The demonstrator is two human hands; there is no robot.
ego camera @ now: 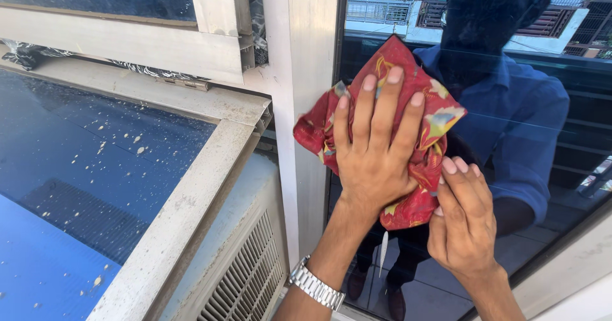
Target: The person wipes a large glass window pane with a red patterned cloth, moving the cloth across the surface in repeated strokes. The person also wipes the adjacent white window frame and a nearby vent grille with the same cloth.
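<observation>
Left hand (376,149) flat, fingers spread on red cloth (440,117) – right hand (462,216) pinching its edge

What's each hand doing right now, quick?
Left hand: open, fingers spread, pressing the red patterned cloth flat against the window glass.
Right hand: pinching the cloth's lower edge.
</observation>
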